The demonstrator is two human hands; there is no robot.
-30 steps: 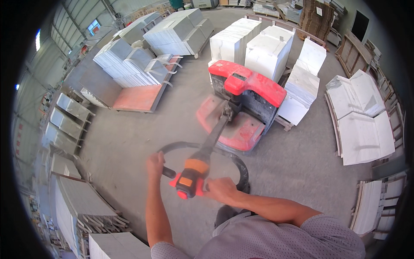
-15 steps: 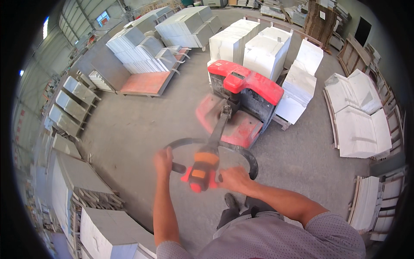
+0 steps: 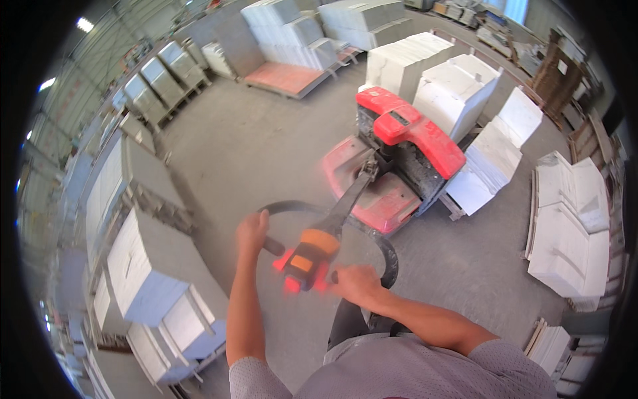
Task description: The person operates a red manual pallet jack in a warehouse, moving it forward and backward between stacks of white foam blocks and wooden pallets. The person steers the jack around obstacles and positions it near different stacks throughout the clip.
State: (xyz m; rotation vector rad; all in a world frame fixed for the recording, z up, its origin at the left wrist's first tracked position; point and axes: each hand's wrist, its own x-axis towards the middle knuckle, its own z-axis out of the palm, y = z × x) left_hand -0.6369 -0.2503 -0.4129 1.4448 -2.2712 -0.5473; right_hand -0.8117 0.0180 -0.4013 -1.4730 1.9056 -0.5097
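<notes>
A red and black electric pallet truck (image 3: 425, 136) stands ahead, a little right of the middle. Its long tiller arm (image 3: 353, 196) slants down toward me and ends in a looped black handle with an orange and red control head (image 3: 311, 253). My left hand (image 3: 252, 231) is closed around the left side of that handle, beside the dark grip stub. On the other side of the control head, my right hand (image 3: 357, 284) wraps the right grip, partly blurred. Both forearms reach forward from my grey shirt.
White stone slabs (image 3: 402, 66) stand upright just past the truck. More slab stacks line the right (image 3: 568, 226) and the near left (image 3: 166, 272). A red flatbed platform (image 3: 286, 78) carries slabs farther back. Grey concrete floor (image 3: 226, 146) spreads left of the truck.
The surroundings have swung clockwise in view: left stacks sit higher, right stacks lower. The truck appears farther right. Both hands keep hold of the handle.
</notes>
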